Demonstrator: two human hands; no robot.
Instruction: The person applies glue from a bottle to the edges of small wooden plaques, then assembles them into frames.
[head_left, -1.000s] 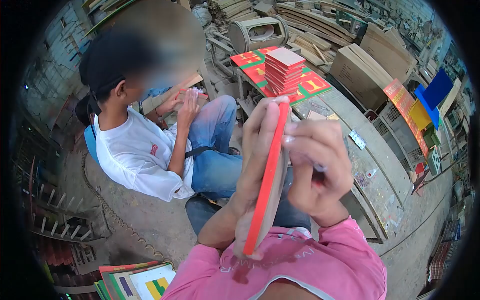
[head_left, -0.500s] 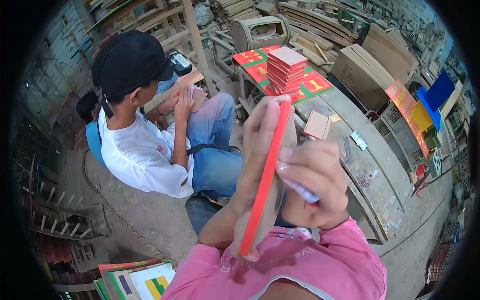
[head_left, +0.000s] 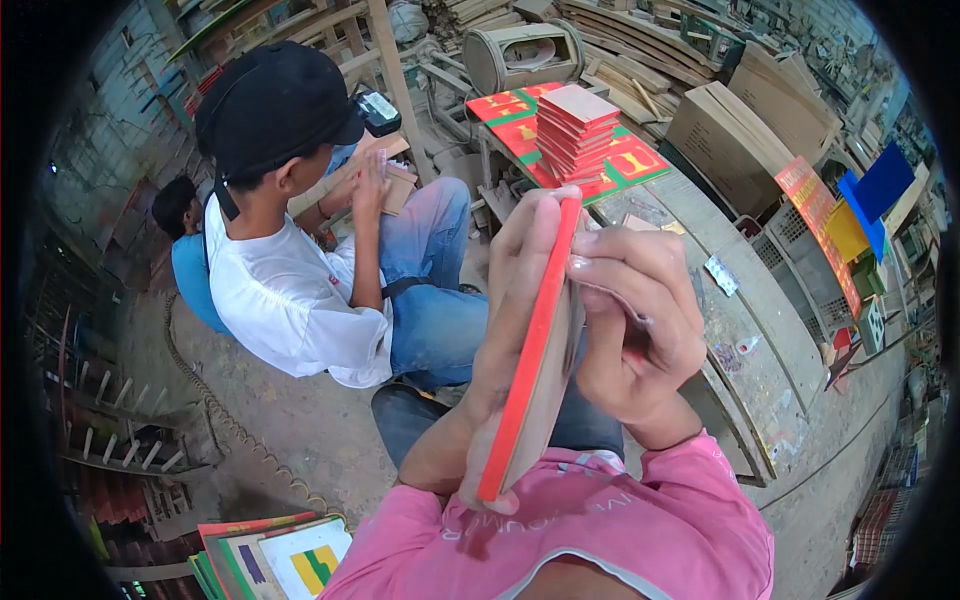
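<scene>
A flat wooden board with a bright red edge stands tilted on its side before my chest, that edge turned up towards me. My left hand is closed around it from the left, with fingers over its far end. On the right of the board, my right hand is pinched, its fingertips right at the red edge. A small thin folded piece shows partly between those fingers; most of it is hidden in the hand.
A stack of red-edged boards stands on a painted red panel on the workbench. To my left sits a person in a white shirt, holding a board. Painted panels lie at lower left; a coiled hose runs over the floor.
My right hand has moved up along the board, from its middle to nearer the far end, fingers now curled tighter. The board has stayed in my left hand. My view has shifted slightly.
</scene>
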